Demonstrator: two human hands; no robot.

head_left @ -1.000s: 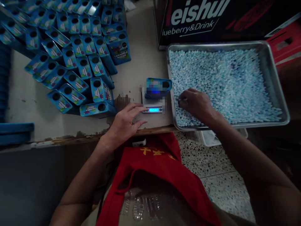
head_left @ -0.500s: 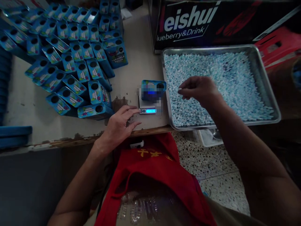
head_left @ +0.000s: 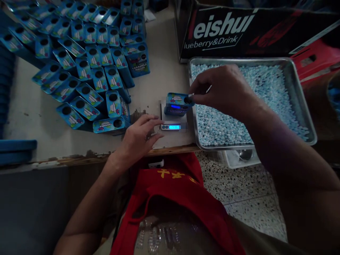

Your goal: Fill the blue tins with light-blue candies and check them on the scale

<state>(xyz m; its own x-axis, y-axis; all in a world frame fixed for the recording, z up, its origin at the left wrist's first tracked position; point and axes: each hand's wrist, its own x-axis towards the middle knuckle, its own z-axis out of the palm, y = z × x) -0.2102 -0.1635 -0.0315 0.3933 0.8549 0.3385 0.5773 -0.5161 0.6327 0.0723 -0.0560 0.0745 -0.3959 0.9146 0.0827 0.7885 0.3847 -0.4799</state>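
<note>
ok so the hands are working apart, the blue tin [head_left: 175,100] is sitting on the scale [head_left: 170,119] with its hole tray-side for a short reach, the right hand [head_left: 225,86] is pinching what looks like 1 white candy [head_left: 190,95] there, and the left hand [head_left: 136,137] is resting loosely open by the buttons [head_left: 165,127].

The tray [head_left: 315,134] at 3 o'clock is silver. Its candies [head_left: 221,127] are pale blue and white. The apron [head_left: 175,184] at 6 o'clock is red.

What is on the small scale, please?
A blue box sits on the scale, the right hand at its opening. It hides part of the plate; its contents aren't visible.
</note>
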